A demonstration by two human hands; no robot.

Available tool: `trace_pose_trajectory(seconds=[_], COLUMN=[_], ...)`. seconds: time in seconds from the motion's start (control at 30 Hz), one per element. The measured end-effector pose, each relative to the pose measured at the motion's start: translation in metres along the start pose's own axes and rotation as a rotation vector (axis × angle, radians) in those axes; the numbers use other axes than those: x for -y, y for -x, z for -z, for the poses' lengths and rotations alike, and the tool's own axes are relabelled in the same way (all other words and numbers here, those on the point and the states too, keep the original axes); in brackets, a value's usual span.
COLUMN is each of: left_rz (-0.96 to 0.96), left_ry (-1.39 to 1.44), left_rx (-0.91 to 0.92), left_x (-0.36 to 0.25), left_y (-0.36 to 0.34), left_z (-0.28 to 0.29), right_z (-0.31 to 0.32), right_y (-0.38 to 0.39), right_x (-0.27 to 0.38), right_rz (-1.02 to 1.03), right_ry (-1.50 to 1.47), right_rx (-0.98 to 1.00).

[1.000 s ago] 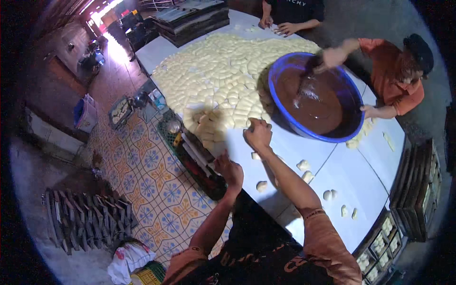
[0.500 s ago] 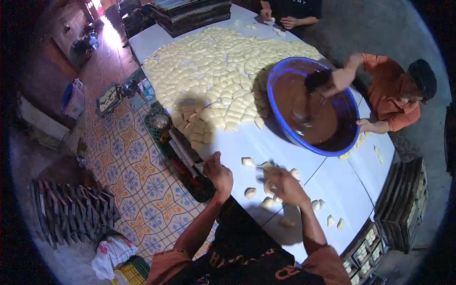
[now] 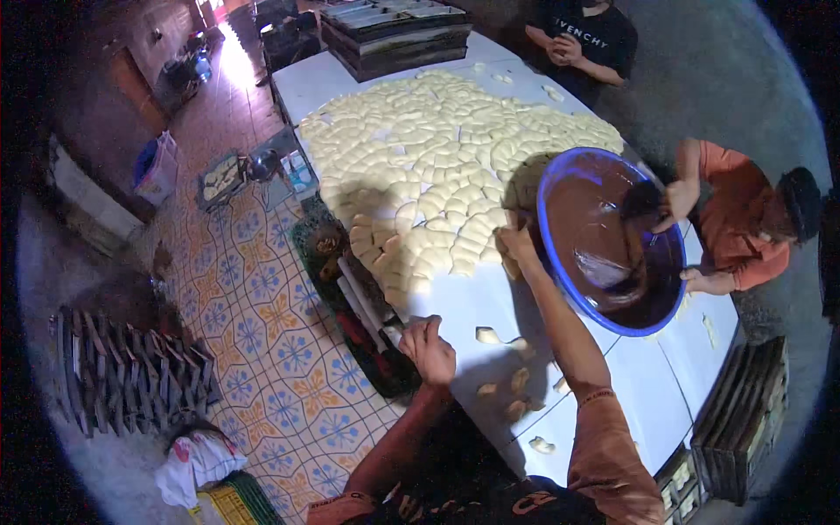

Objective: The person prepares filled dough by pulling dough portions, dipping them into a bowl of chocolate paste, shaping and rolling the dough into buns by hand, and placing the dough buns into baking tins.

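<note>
Pale dough pieces lie close together in a broad layer over the white table. At the layer's near right edge, beside the blue tub, my right hand reaches down with its fingers drawn together on a dough piece; the fingertips are partly hidden. Nearer to me, my left hand hovers by the table's left edge, fingers curled in; what they hold, if anything, cannot be made out. Several loose dough pieces are scattered on the table under my right forearm. The blue tub contains a glossy brown liquid.
At the right, a person in orange stirs the tub with a dark tool and steadies its rim. Another person in black stands beyond. Stacked trays stand at the far end, more trays at right. A dark crate borders the table's left.
My right hand has moved from the loose pieces forward to the layer's edge. My left hand stays curled. The view has shifted, and the person in black has brought both hands together.
</note>
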State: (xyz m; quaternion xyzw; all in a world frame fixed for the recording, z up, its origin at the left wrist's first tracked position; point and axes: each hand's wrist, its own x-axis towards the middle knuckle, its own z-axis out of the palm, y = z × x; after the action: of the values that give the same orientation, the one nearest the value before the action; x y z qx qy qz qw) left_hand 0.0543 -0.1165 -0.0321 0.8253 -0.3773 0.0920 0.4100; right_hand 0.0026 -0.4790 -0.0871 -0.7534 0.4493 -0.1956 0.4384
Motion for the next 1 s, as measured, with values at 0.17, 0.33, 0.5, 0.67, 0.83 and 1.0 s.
trace_pose_trajectory(seconds=[0.17,0.33,0.5,0.67,0.83,1.0], left_rz=[0.082,0.011,0.000,-0.015,-0.054,-0.023], left_ry=[-0.090,-0.044,0.000,0.065,0.016,-0.317], left_rx=[-0.020,-0.008,0.053,-0.022,0.000,-0.042], left_x=[0.033,0.021,0.018,0.056,0.038,0.036], left_y=[0.010,0.005,0.003,0.017,0.016,0.011], left_z=[0.026,0.012,0.010,-0.005,-0.004,-0.003], right_z=[-0.048,-0.041,-0.024,-0.007,0.046,0.084], right_y=[0.087,0.106,0.132,0.205,0.316,0.431], right_x=[0.134,0.126,0.098,0.144,0.108,0.098], right_rz=[0.086,0.204,-0.061,0.022,-0.168,-0.010], right_ry=[-0.042,0.292,0.264,-0.191,-0.710,-1.413], right_rx=[0.037,-0.330,-0.223,-0.338,-0.235,-0.217])
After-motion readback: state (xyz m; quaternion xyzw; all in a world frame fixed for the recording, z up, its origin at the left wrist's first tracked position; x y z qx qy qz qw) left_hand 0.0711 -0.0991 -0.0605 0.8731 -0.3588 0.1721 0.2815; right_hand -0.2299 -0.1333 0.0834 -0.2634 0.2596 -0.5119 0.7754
